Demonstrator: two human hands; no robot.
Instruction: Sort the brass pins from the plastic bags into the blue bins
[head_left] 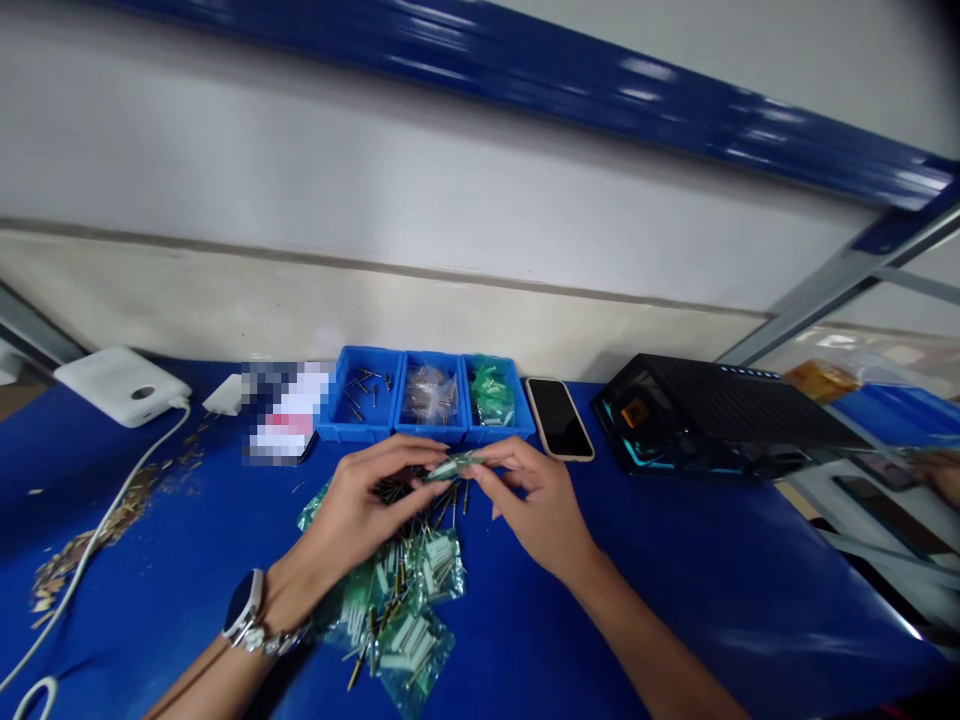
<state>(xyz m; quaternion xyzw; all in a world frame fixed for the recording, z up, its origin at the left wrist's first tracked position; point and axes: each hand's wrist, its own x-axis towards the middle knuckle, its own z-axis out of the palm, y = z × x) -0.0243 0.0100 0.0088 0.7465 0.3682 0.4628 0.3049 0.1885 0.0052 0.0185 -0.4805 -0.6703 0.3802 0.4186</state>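
Note:
My left hand [371, 490] and my right hand [536, 500] meet in front of the blue bins, both closed. Between their fingertips is a small green-tinted plastic bag [454, 466], gripped from either side; its contents are hard to make out. Below them lies a loose pile of thin metal pins [397, 590], some with gold-coloured parts, partly hidden by my left hand. Among these rest several green-tinted bags, such as one bag of white sticks [439, 565] and a nearer bag [412, 645].
Three joined blue bins stand behind: the left bin [356, 436] has loose pins, the middle bin [431, 435] clear bags, the right bin [501, 434] green bags. A phone [561, 418], black device [697, 415], white cabled box [124, 387] and brown shavings [112, 515] lie around.

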